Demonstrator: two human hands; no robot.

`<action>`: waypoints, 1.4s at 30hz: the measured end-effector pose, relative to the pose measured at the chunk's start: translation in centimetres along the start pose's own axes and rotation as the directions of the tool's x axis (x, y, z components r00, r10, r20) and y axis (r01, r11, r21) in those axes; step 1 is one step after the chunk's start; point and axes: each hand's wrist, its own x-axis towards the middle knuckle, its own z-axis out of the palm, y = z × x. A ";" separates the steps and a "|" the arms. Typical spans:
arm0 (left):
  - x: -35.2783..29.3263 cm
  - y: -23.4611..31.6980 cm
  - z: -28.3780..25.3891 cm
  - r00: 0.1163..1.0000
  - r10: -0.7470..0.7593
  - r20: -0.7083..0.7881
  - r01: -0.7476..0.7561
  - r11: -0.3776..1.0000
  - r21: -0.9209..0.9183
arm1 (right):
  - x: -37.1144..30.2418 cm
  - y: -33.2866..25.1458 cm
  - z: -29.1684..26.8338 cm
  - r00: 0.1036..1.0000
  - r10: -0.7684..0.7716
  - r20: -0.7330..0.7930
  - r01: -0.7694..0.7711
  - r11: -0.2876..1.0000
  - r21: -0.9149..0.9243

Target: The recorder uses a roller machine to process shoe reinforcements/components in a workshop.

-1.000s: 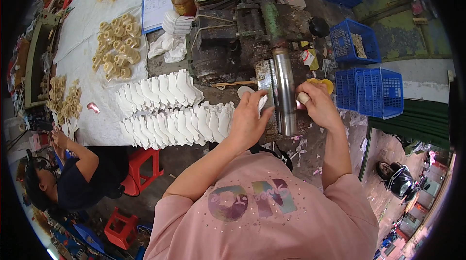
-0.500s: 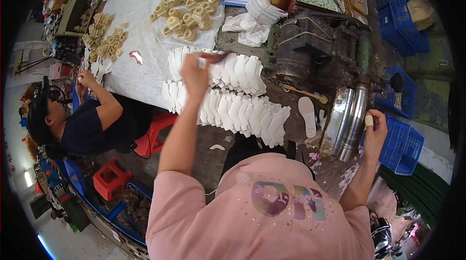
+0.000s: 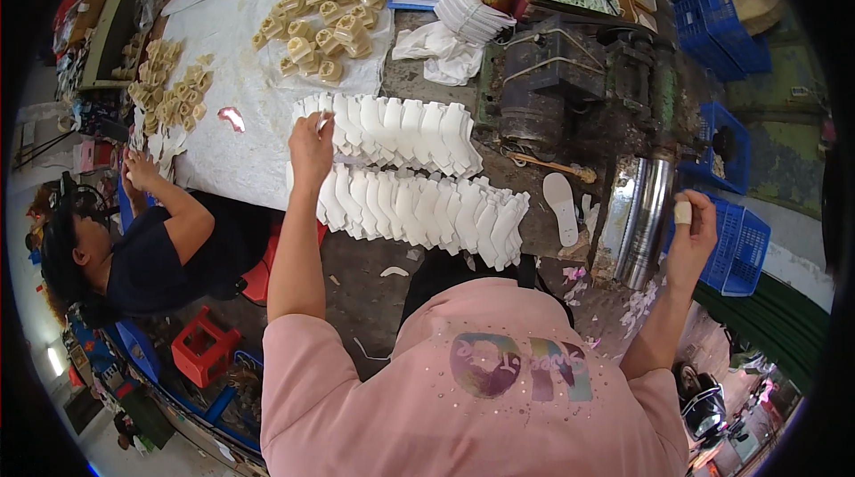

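Two rows of overlapping white curved pieces lie before me, a back row (image 3: 405, 130) and a front row (image 3: 419, 205). My left hand (image 3: 312, 152) reaches to the left end of the back row, its fingers bent together against the pieces; what they pinch is hidden. At the right, my right hand (image 3: 693, 232) is beside a shiny metal roller (image 3: 647, 223) on a machine. Its fingers are curled, with a beige wrap round one digit, and nothing shows in them.
A dark greasy machine (image 3: 557, 81) stands behind the roller. A white insole-shaped piece (image 3: 560, 208) lies near it. Beige moulded parts (image 3: 325, 18) are heaped on the white-covered table (image 3: 236, 58). A co-worker (image 3: 156, 245) sits at the left. Blue crates (image 3: 739, 250) stand at the right.
My left hand has moved left along the back row to its end. The dark reddish strip blurred by it earlier no longer shows. My right hand stays by the roller.
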 end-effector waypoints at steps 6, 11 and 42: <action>-6.5 17.7 0.8 0.892 0.208 0.400 0.263 0.480 -0.837 | -2.0 -7.5 6.6 0.857 -0.409 0.313 0.404 0.911 0.086; -11.8 26.3 2.8 0.868 0.430 0.249 0.258 0.039 -0.965 | -4.7 -7.6 9.5 0.854 -0.476 0.211 0.481 0.876 0.027; -15.8 31.9 7.7 0.867 0.465 0.177 -0.293 0.764 -0.575 | 0.1 2.5 -3.2 0.843 -0.098 0.529 0.235 0.952 -0.198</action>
